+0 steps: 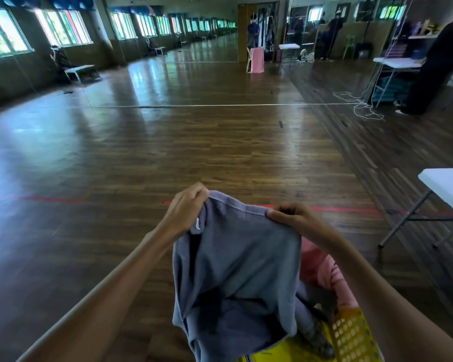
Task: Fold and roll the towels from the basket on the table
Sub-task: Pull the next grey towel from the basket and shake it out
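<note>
A grey-blue towel (241, 270) hangs in front of me, held up by its hemmed top edge. My left hand (185, 209) pinches the left corner and my right hand (292, 218) pinches the edge further right. The towel's lower part drapes into a yellow perforated basket (350, 333) at the bottom right. A pink towel (324, 273) and some darker cloth lie in the basket behind the grey one.
A white folding table (447, 189) stands at the right edge. Wooden floor with red tape lines stretches ahead. Far off are a small white table (79, 70), a pink-draped chair (256, 60), people standing at the back right and a loose white cord (361, 108).
</note>
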### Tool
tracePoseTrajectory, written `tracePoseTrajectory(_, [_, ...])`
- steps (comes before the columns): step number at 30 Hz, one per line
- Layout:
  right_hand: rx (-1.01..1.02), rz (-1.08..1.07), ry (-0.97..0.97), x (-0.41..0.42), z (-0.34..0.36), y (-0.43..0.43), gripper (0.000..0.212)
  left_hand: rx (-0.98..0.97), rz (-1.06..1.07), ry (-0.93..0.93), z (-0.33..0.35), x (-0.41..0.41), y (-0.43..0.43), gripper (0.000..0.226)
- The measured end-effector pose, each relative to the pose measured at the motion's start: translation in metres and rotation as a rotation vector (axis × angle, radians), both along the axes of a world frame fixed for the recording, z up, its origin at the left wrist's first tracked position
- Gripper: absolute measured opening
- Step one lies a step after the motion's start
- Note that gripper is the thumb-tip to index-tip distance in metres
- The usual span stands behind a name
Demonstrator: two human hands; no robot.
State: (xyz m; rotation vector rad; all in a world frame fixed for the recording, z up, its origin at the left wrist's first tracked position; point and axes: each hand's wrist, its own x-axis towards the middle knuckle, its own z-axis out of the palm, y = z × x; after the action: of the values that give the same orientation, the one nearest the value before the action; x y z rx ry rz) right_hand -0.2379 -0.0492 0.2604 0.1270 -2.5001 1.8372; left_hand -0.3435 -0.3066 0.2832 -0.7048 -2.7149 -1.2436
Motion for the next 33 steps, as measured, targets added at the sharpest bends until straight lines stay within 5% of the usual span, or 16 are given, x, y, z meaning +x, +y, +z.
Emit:
tracePoseTrajectory(8, [0.008, 0.159, 0.006, -0.012, 0.033, -0.037, 0.021, 0.050, -0.331, -0.263, -0.013, 0.039, 0.043, 0.062])
tracePoseTrajectory(12, [-0.095, 0.142, -0.111, -0.009, 0.030, -0.038, 0.026, 0.184, -0.440, -0.424, -0.015, 0.039, 0.043, 0.037])
tracePoseTrajectory(19, [0.032, 0.126, -0.115, -0.006, 0.027, -0.035, 0.026, 0.172, -0.438, -0.342, -0.011, 0.026, 0.031, 0.020])
tracePoseTrajectory(26, [-0.026, 0.056, -0.104, 0.010, 0.020, 0.005, 0.028, 0.247, -0.012, -0.110, 0.000, -0.018, -0.026, 0.031])
tracePoseTrajectory(33, [0.184, 0.135, 0.059, -0.014, 0.047, -0.030, 0.038, 0.066, -0.203, -0.078, 0.002, 0.021, 0.024, 0.032])
